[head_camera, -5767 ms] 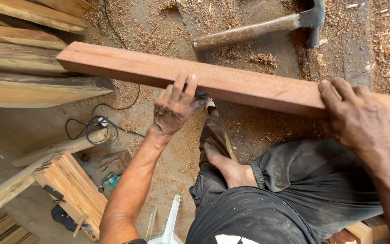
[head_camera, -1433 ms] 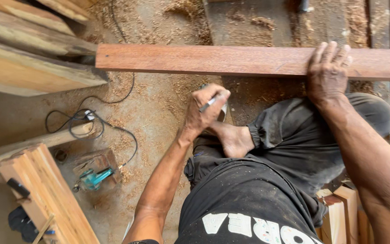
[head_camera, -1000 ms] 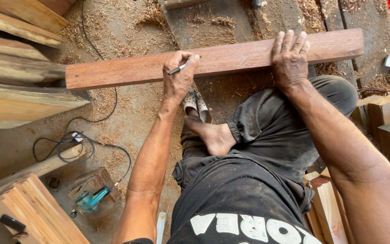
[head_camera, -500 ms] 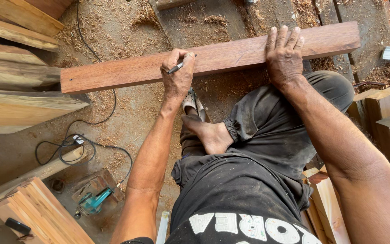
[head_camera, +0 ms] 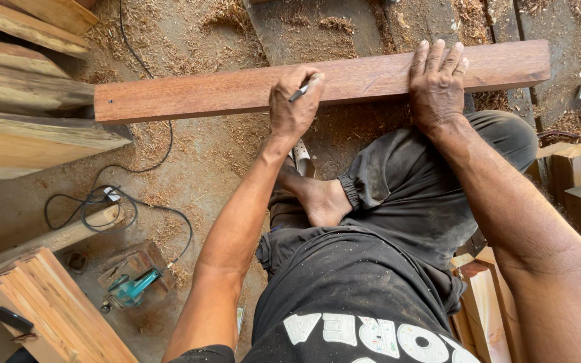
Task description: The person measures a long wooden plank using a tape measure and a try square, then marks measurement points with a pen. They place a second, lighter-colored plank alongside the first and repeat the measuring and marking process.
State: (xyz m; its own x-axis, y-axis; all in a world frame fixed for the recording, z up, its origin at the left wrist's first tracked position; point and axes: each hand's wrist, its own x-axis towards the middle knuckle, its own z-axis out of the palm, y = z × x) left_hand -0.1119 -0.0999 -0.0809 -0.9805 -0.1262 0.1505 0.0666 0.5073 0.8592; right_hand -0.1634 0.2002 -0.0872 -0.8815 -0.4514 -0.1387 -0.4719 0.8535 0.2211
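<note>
Left hand (head_camera: 294,107) closed around a pen (head_camera: 304,87), tip on the reddish plank (head_camera: 223,94); right hand (head_camera: 436,81) lies flat and open, steadying the plank for marking

Bright even daylight; soft shadows; sharp w/ slight edge distortion.

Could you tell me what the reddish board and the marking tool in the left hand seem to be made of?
The reddish board: solid wood, planed smooth and unvarnished, with visible grain. The marking tool in the left hand looks like a pencil or pen; too small to tell its material.
</note>
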